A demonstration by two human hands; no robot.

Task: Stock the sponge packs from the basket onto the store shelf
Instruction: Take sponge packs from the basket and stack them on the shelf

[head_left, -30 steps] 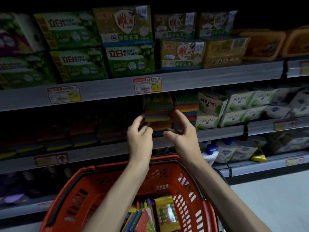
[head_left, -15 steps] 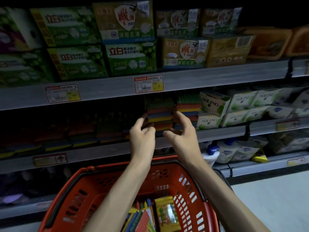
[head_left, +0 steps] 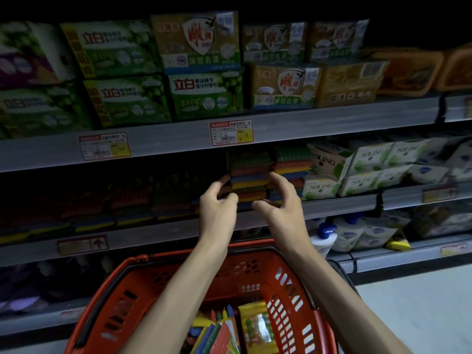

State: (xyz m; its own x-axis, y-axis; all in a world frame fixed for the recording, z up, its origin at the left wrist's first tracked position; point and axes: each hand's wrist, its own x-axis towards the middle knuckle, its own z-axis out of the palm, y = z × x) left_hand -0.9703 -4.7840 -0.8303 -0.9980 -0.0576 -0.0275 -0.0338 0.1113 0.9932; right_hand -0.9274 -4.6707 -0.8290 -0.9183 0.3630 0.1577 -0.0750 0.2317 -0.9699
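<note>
A stack of multicoloured sponge packs (head_left: 249, 180) stands on the dim middle shelf (head_left: 344, 206), with a second stack (head_left: 291, 162) just to its right. My left hand (head_left: 217, 208) cups the left side of the front stack, fingers curled against it and thumb at its lower front. On the right side my right hand (head_left: 283, 208) holds it the same way. Below my arms is the red basket (head_left: 178, 256), with several more sponge packs (head_left: 222, 333) standing on edge in it beside a yellow pack (head_left: 258, 325).
White Soling soap boxes (head_left: 367, 162) fill the shelf right of the sponges. Green and yellow soap packs (head_left: 204, 95) sit on the shelf above, with price tags (head_left: 231, 132) on its edge. Bottles (head_left: 324, 236) stand on the lower shelf. Dark sponge packs (head_left: 132, 198) lie to the left.
Both hands have reached slightly up and forward, so their fingers now close round the sides of the sponge stack. The basket has not moved.
</note>
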